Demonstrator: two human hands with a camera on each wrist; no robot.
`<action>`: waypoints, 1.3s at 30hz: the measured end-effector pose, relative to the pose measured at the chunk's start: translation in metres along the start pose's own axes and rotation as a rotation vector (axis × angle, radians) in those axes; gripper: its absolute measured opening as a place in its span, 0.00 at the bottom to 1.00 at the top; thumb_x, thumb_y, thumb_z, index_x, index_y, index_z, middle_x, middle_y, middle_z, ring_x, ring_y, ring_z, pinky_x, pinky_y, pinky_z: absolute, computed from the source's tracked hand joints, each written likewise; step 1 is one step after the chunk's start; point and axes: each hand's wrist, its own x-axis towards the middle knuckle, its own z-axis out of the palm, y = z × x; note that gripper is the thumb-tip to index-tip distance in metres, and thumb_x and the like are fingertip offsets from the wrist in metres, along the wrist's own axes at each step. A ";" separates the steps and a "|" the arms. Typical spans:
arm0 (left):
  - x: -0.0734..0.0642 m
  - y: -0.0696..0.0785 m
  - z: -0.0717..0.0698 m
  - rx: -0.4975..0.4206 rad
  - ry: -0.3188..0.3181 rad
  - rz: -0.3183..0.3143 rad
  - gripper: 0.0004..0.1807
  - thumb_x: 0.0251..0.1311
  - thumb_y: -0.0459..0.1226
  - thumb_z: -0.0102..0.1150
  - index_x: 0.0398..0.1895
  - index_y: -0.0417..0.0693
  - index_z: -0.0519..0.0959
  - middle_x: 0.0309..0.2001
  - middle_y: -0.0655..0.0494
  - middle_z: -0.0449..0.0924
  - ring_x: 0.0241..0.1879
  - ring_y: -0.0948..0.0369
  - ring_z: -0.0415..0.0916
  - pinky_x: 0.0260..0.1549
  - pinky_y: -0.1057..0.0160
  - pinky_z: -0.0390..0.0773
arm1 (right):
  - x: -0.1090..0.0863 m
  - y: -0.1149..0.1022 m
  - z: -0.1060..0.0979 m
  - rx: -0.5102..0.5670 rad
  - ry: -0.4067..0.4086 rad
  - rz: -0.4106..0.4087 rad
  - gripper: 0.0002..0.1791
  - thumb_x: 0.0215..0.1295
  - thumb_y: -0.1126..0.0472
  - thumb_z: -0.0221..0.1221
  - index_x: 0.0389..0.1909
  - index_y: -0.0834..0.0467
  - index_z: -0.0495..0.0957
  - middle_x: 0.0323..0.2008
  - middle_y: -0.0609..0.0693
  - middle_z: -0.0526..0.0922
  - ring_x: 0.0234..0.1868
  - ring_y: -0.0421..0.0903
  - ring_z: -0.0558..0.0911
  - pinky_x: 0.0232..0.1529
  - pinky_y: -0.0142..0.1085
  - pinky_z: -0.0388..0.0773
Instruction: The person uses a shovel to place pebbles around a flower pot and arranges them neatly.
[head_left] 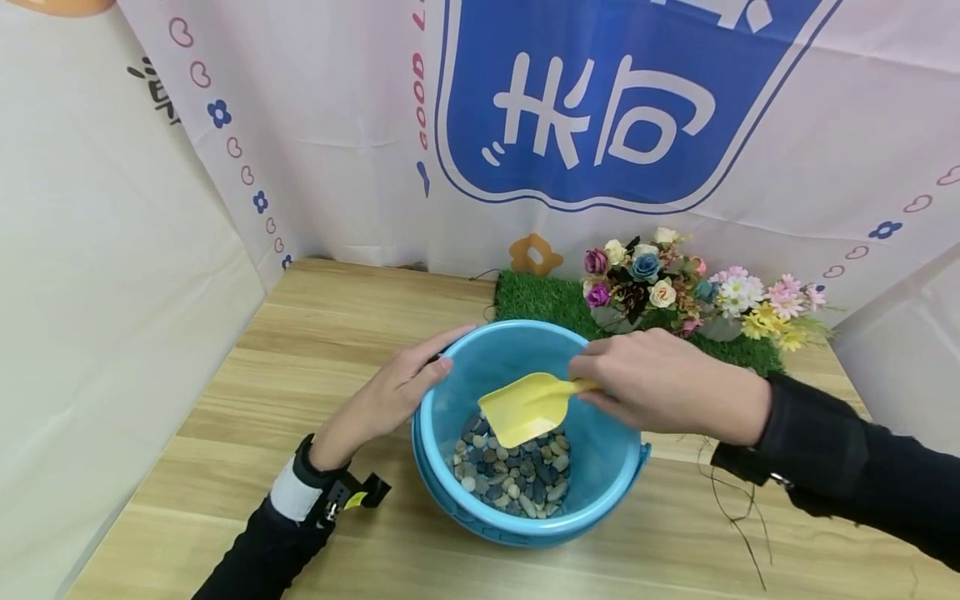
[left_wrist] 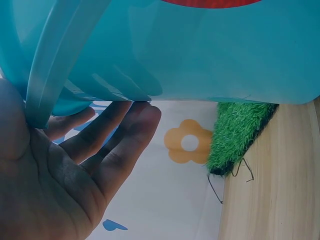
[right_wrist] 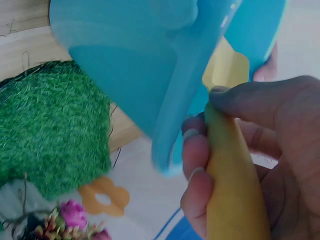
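A light blue bucket (head_left: 633,467) stands on the wooden table with a layer of mixed pebbles (head_left: 517,479) at its bottom. My left hand (head_left: 397,383) holds the bucket's left rim, the thumb over the edge and the fingers along the outer wall; the left wrist view shows those fingers (left_wrist: 125,150) against the blue side. With my right hand (head_left: 660,379) I grip the handle of a yellow toy shovel (head_left: 528,408). Its blade hangs inside the bucket above the pebbles, and I see no stones on it. The right wrist view shows thumb and fingers wrapped around the yellow handle (right_wrist: 232,175).
Behind the bucket lies a green artificial grass mat (head_left: 536,296) bearing artificial flowers (head_left: 652,279) at the back right. A printed white cloth (head_left: 337,125) hangs along the table's far edge. Thin dark strands (head_left: 738,517) lie on the table at the right.
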 end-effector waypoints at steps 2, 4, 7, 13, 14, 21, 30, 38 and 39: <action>0.000 0.000 0.000 0.001 -0.001 0.002 0.27 0.81 0.40 0.38 0.79 0.45 0.59 0.70 0.44 0.68 0.48 0.48 0.84 0.33 0.58 0.87 | 0.006 -0.003 0.005 -0.029 -0.016 -0.004 0.11 0.66 0.61 0.68 0.29 0.49 0.75 0.24 0.39 0.68 0.20 0.35 0.66 0.17 0.28 0.64; 0.000 0.000 0.000 0.001 -0.003 0.001 0.27 0.81 0.40 0.38 0.79 0.45 0.59 0.70 0.44 0.68 0.49 0.48 0.83 0.33 0.58 0.87 | 0.012 -0.006 0.009 -0.049 -0.041 -0.005 0.09 0.66 0.61 0.68 0.30 0.50 0.77 0.24 0.40 0.69 0.20 0.36 0.67 0.17 0.28 0.65; 0.000 0.000 0.000 0.004 -0.004 -0.003 0.27 0.81 0.41 0.38 0.79 0.45 0.59 0.70 0.45 0.68 0.49 0.48 0.84 0.32 0.57 0.88 | 0.020 -0.010 0.012 -0.075 -0.080 -0.013 0.06 0.66 0.61 0.68 0.33 0.53 0.80 0.25 0.43 0.72 0.20 0.38 0.68 0.17 0.29 0.66; 0.000 -0.001 0.000 0.000 -0.009 0.001 0.27 0.81 0.41 0.38 0.79 0.45 0.59 0.70 0.44 0.68 0.48 0.48 0.84 0.32 0.55 0.88 | 0.033 -0.014 0.016 -0.160 -0.114 -0.033 0.04 0.65 0.64 0.68 0.32 0.56 0.83 0.24 0.47 0.75 0.20 0.40 0.69 0.16 0.30 0.65; 0.000 -0.001 0.000 -0.002 -0.010 0.001 0.27 0.81 0.41 0.38 0.79 0.45 0.59 0.71 0.44 0.67 0.48 0.48 0.84 0.33 0.55 0.88 | 0.036 -0.014 0.017 -0.175 -0.112 -0.038 0.05 0.65 0.65 0.67 0.30 0.56 0.82 0.23 0.46 0.75 0.19 0.40 0.68 0.16 0.30 0.64; 0.000 0.000 -0.001 -0.007 -0.007 -0.005 0.27 0.81 0.41 0.37 0.80 0.49 0.59 0.71 0.44 0.67 0.47 0.48 0.84 0.32 0.58 0.88 | 0.044 -0.016 0.019 -0.278 -0.084 -0.105 0.23 0.62 0.74 0.63 0.16 0.51 0.66 0.17 0.45 0.62 0.18 0.40 0.56 0.17 0.30 0.53; 0.000 0.000 -0.001 -0.020 -0.012 -0.008 0.27 0.81 0.41 0.37 0.80 0.50 0.59 0.70 0.43 0.68 0.46 0.47 0.85 0.32 0.58 0.88 | 0.049 -0.017 0.001 -0.269 -0.178 -0.074 0.23 0.63 0.75 0.63 0.16 0.52 0.65 0.16 0.44 0.57 0.17 0.39 0.57 0.15 0.30 0.61; -0.001 0.000 -0.001 -0.013 -0.011 -0.019 0.27 0.81 0.42 0.37 0.80 0.50 0.59 0.71 0.44 0.67 0.45 0.47 0.85 0.31 0.57 0.88 | 0.060 -0.016 -0.003 -0.241 -0.250 -0.047 0.24 0.66 0.73 0.60 0.17 0.51 0.61 0.18 0.44 0.54 0.19 0.40 0.56 0.18 0.30 0.57; -0.001 0.000 -0.001 -0.010 -0.010 -0.019 0.27 0.81 0.42 0.37 0.80 0.50 0.59 0.71 0.44 0.67 0.45 0.47 0.85 0.32 0.57 0.88 | 0.062 -0.016 -0.003 -0.231 -0.267 -0.038 0.24 0.67 0.73 0.59 0.17 0.51 0.61 0.18 0.44 0.54 0.19 0.40 0.57 0.18 0.30 0.57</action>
